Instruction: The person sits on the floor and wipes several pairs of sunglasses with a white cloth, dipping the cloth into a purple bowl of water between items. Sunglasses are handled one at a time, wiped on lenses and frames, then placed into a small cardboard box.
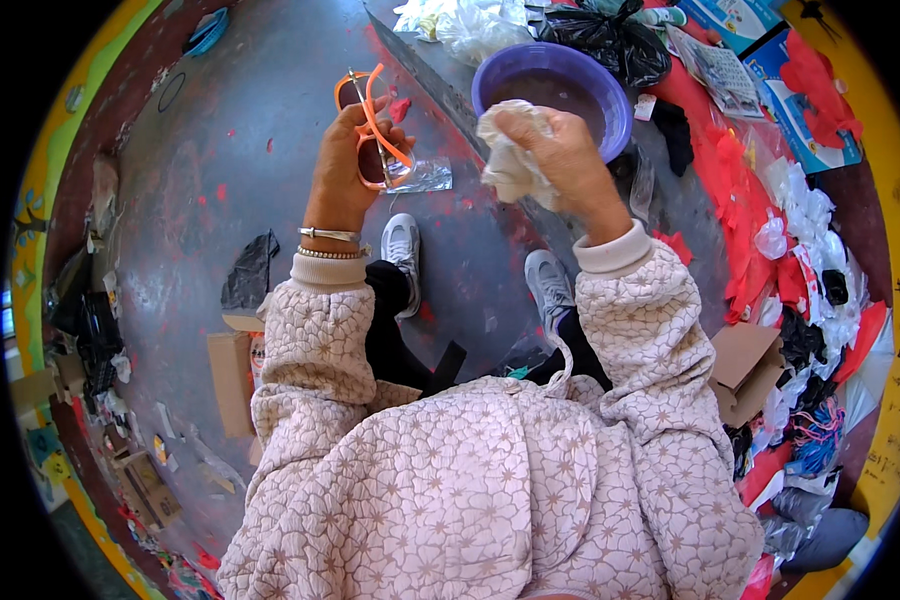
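My left hand (352,165) is closed on a pair of orange-framed sunglasses (373,130), holding them up over the floor with the dark lenses one above the other. A crumpled off-white cloth (515,165) is bunched in my right hand (568,160), the fingers wrapped round it. That hand hovers by the near rim of a purple basin (610,90), which holds murky liquid. The cloth and the sunglasses are apart. Below the sunglasses lies a clear, shiny plastic wrapper (428,175).
Black plastic bags (610,45) and white bags (475,30) lie around the basin's far side. Red material (745,230) and mixed scraps run down the right. Cardboard boxes (232,385) stand at my left, another box (745,370) at my right. My shoes (401,255) are between my arms.
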The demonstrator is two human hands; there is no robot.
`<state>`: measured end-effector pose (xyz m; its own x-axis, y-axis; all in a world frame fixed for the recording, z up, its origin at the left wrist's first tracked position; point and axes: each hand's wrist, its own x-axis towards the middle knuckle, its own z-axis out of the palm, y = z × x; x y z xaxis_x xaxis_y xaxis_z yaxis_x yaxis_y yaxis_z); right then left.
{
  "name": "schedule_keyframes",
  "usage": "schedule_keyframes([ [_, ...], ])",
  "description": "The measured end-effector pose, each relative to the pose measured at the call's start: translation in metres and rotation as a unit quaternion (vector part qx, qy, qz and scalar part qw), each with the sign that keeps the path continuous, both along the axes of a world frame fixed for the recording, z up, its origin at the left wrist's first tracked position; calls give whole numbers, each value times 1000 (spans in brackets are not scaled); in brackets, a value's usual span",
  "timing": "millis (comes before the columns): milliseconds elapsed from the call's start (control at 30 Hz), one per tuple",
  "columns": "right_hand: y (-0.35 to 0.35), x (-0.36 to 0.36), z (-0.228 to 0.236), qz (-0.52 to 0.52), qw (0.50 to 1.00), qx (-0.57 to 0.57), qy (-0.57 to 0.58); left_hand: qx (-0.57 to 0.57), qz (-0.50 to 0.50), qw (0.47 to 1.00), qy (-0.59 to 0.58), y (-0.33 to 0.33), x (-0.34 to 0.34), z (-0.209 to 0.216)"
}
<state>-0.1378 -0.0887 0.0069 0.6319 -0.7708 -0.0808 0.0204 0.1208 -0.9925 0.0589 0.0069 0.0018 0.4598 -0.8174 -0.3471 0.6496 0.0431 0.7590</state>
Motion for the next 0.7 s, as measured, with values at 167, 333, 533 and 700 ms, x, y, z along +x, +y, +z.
schedule_keyframes([
  [167,21,22,-5,43,992,-114,38,52,-102,993,-18,-1,-17,-8],
  [333,23,23,-8,29,965,-237,106,32,-125,985,-118,-10,-37,-17],
  [533,22,19,-4,28,970,-213,117,14,-114,984,-137,-11,-43,-23],
  [700,20,20,-6,43,955,-264,126,32,-104,974,-196,-10,-37,-32],
])
